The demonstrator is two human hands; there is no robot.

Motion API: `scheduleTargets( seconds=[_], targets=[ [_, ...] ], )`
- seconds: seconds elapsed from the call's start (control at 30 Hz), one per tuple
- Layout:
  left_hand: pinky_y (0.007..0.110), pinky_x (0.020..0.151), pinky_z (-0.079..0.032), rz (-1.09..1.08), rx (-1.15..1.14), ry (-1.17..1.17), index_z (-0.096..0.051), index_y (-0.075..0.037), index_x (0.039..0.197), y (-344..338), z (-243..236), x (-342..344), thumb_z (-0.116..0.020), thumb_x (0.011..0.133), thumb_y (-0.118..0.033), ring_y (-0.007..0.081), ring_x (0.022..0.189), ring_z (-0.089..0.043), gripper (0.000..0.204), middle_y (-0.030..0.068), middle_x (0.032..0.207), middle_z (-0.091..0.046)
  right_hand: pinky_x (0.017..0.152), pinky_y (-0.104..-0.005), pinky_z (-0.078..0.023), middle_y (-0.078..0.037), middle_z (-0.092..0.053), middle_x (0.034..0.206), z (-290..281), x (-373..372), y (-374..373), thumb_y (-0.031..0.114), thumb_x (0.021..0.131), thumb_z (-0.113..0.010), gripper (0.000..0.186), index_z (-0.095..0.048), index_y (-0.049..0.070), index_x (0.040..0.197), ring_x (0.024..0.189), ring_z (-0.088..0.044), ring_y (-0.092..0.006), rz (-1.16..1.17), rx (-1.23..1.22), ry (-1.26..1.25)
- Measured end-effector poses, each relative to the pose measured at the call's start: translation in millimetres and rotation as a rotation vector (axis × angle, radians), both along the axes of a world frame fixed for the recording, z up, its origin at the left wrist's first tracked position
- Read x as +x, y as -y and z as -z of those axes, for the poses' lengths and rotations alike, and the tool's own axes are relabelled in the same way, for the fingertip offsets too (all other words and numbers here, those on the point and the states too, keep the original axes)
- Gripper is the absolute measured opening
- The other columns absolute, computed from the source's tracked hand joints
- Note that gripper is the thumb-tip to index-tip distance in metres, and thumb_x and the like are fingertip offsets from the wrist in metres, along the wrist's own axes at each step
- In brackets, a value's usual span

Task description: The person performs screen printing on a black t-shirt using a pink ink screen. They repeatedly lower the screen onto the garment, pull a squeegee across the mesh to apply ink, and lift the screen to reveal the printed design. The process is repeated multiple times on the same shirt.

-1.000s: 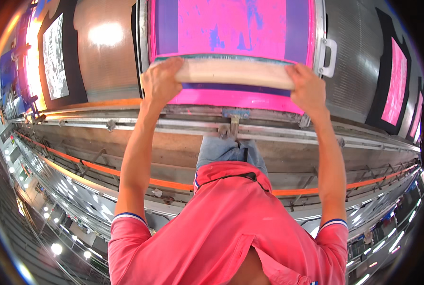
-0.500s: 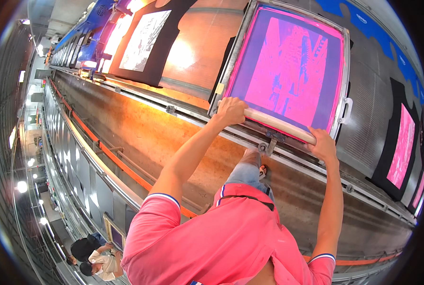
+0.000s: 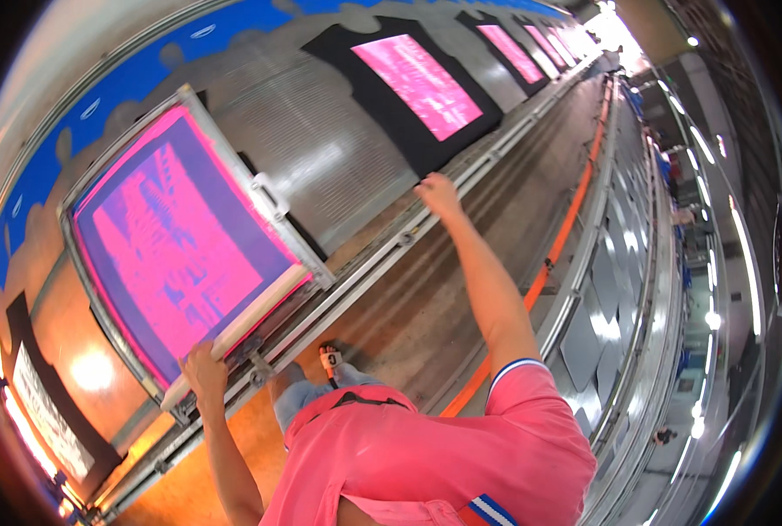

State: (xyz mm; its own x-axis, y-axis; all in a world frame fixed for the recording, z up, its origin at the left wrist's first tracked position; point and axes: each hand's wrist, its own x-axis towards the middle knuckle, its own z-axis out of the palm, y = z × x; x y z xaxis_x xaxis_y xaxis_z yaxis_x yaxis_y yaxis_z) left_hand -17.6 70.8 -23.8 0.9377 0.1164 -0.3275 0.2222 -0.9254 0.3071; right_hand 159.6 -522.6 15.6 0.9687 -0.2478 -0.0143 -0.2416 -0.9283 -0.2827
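Observation:
My left hand (image 3: 203,375) is closed on the near end of a long pale wooden squeegee (image 3: 259,314), lying along the lower edge of a screen frame (image 3: 189,95) with pink ink over purple mesh. My right hand (image 3: 437,196) is away from the squeegee, at the metal rail by the hem of a black garment (image 3: 382,105) with a pink print. Its fingers are curled; anything in them is too small to make out. A white handle (image 3: 270,196) sticks out from the frame's right side.
More printed black garments (image 3: 500,53) line the bench into the distance. Another with a white print (image 3: 49,412) lies lower left. The metal rail (image 3: 487,162) runs diagonally beside a walkway floor (image 3: 391,342), with an orange bar (image 3: 575,219) and racks of grey panels (image 3: 592,342) beyond.
The view has swung rightward along the bench. My right hand has let go of the squeegee and reached along the rail toward the neighbouring garment; my left hand still grips the squeegee.

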Motion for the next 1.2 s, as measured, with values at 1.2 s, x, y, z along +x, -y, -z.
scheduleTargets(
  seconds=[1.2],
  targets=[
    [0.051, 0.077, -0.055, 0.304, -0.289, -0.871, -0.077, 0.002, 0.092, -28.1, 70.0, 155.7, -0.081, 0.049, -0.011, 0.0417, 0.094, -0.07, 0.045, 0.0261, 0.097, -0.073, 0.082, -0.035, -0.049, -0.017, -0.07, 0.094, 129.9, 156.6, -279.3, 0.033, 0.091, -0.067, 0.052, -0.063, 0.0, 0.131, 0.089, -0.065, -0.0228, -0.258, 0.473, -0.042]
  ],
)
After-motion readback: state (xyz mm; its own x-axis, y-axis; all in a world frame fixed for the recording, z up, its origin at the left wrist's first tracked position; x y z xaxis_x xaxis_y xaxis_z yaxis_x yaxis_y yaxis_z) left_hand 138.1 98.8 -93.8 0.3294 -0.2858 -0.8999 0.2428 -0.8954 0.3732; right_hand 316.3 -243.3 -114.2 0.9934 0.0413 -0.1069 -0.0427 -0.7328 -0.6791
